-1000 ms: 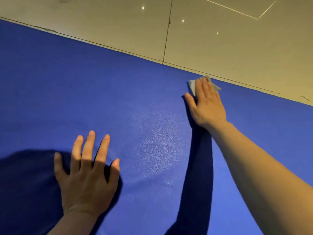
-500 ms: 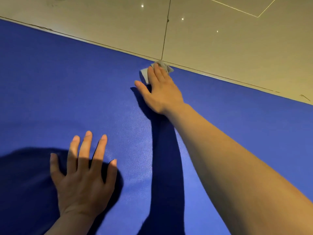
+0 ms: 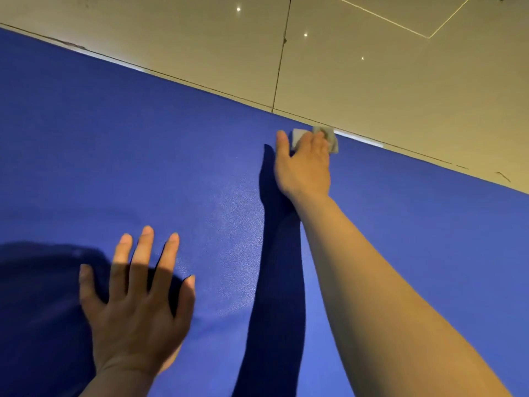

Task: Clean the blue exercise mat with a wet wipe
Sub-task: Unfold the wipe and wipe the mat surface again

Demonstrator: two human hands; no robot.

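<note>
The blue exercise mat (image 3: 137, 144) fills most of the view. My right hand (image 3: 303, 167) reaches to the mat's far edge and presses a crumpled grey-white wet wipe (image 3: 332, 140) flat against it. The wipe's corners show past the fingertips and beside the thumb; the rest is hidden under the fingers. My left hand (image 3: 137, 296) rests palm down on the near part of the mat, fingers spread, holding nothing.
Glossy beige floor tiles (image 3: 200, 53) lie beyond the mat's far edge, with a dark grout line (image 3: 282, 58) running away from me. Dark shadows of my arms fall on the mat at the lower left and centre.
My right hand swept the wipe left along the far edge, then came partly back to the right. My left hand stayed planted in nearly the same spot.
</note>
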